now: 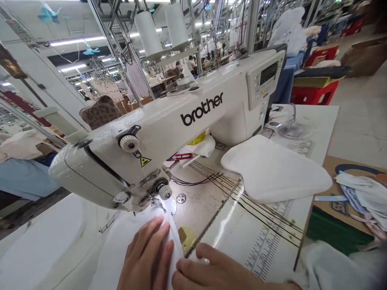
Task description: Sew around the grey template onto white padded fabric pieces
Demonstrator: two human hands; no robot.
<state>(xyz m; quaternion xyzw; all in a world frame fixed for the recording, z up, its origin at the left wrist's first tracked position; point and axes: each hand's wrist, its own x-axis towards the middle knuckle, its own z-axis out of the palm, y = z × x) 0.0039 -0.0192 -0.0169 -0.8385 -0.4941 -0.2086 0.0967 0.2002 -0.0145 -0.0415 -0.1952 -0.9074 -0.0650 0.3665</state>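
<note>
White fabric [111, 253] lies on the bed of a Brother sewing machine [193, 108], its edge running under the needle area. My left hand [148, 253] rests on this fabric just in front of the presser foot [161, 205], fingers stretched out and pressing down. Close beside it, my right hand [211, 268] pinches the fabric's edge between thumb and fingers, near the front of the machine bed. A curved white fabric piece [275, 169] lies flat on the table to the right. Red thread snips [183, 156] lie behind the needle, under the machine arm.
Two white thread cones [148, 34] stand above the machine. A printed ruler scale [266, 237] and black lines mark the tabletop. Past the table's right edge are a cardboard box [329, 165] and pale cloth [365, 197]. Red stools [316, 92] stand farther back.
</note>
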